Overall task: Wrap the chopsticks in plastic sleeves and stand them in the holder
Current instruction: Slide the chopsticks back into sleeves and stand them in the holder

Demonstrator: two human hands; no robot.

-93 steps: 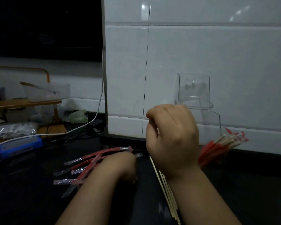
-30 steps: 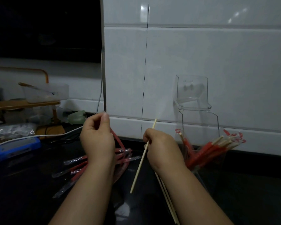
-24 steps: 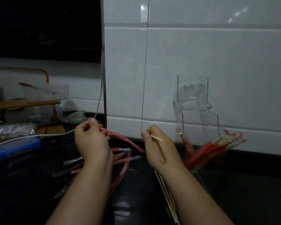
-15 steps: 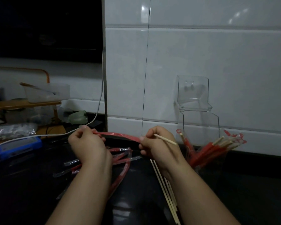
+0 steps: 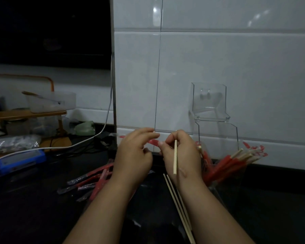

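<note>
Red plastic sleeve (image 5: 152, 142) ran between the two hands, held up above the dark bench (image 5: 33, 217) and in front of the white tiled wall (image 5: 236, 67). The left hand (image 5: 134, 155) pinched it between thumb and forefinger, and the sleeve's far end poked out to the left past the knuckles. The right hand (image 5: 183, 155) had its fingers curled round a single chopstick (image 5: 175, 156), which stood nearly upright across the back of the fingers, and its thumb and fingertip met the sleeve's near end. Whether the chopstick's tip had entered the sleeve could not be told. More bare chopsticks (image 5: 179, 205) lay on the bench under the right wrist. A scatter of empty sleeves (image 5: 88, 180) lay on the bench below the left hand. Just right of the right hand, wrapped chopsticks (image 5: 225, 164) leaned in the clear holder (image 5: 217, 131) against the wall, their ends fanned to the right. A white cable (image 5: 88, 144) and a blue box (image 5: 19, 160) sat far left.
</note>
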